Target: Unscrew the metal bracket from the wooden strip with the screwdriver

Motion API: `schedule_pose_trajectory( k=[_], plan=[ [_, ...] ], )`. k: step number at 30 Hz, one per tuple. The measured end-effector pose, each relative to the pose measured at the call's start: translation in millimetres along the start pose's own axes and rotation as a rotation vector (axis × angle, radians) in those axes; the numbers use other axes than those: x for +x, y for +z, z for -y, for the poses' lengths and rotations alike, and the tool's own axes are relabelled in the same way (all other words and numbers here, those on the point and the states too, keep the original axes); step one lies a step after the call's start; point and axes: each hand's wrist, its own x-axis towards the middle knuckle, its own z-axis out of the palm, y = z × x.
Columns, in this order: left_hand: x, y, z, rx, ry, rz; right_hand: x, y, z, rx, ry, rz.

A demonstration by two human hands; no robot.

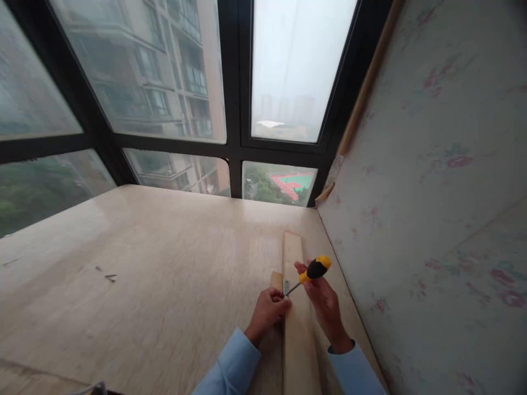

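Observation:
In my right hand (326,308) is a screwdriver (317,269) with a yellow and black handle, its shaft slanting down to the left. The tip meets a small metal bracket (286,285) on a long pale wooden board (298,334). My left hand (269,311) is closed at the bracket, thumb and fingers together beside the screwdriver tip. What its fingers pinch, if anything, is hidden. A shorter piece of wood (276,280) lies against the board's left side, partly behind my left hand.
Several loose screws (110,277) lie on the beige stone sill (164,263) to the left. Dark-framed windows (234,109) stand at the back. A flowered papered wall (432,219) rises close on the right. Part of an unclear object (99,388) shows at the bottom left.

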Motion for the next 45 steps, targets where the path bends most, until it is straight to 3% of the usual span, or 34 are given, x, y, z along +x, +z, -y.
schedule_pose_trajectory(
  k=[3, 6, 10, 13, 17, 23, 30, 38, 42, 45],
  plan=[
    [0, -0.6, 0, -0.009, 0.000, 0.008, -2, 2, -8, -0.049, -0.051, 0.000],
    [-1, -0.9, 0, -0.009, -0.003, 0.010, -1, 3, -23, -0.119, -0.075, -0.143],
    [-1, -0.4, -1, 0.010, -0.011, 0.002, 0, 7, -23, 0.011, -0.029, -0.289],
    [-1, 0.2, -1, 0.002, -0.016, 0.005, -1, 10, -9, 0.103, -0.016, -0.182],
    [-1, -0.2, -1, -0.001, -0.017, 0.007, -5, 8, -8, 0.031, -0.045, -0.034],
    [-1, -1.9, 2, 0.003, -0.001, 0.006, -5, 3, -36, -0.224, -0.065, -0.175],
    [0, -0.8, 2, 0.033, -0.005, -0.006, -2, 1, -21, -0.364, -0.062, -0.217],
    [1, -1.2, 3, 0.034, -0.002, -0.002, -7, 4, -11, -0.273, -0.032, 0.066],
    [1, -1.5, 5, 0.018, 0.006, 0.010, -7, 8, -20, -0.235, -0.088, 0.045],
    [1, -1.5, 5, 0.035, 0.025, 0.012, -6, 6, -30, -0.308, -0.121, -0.069]
  ],
)
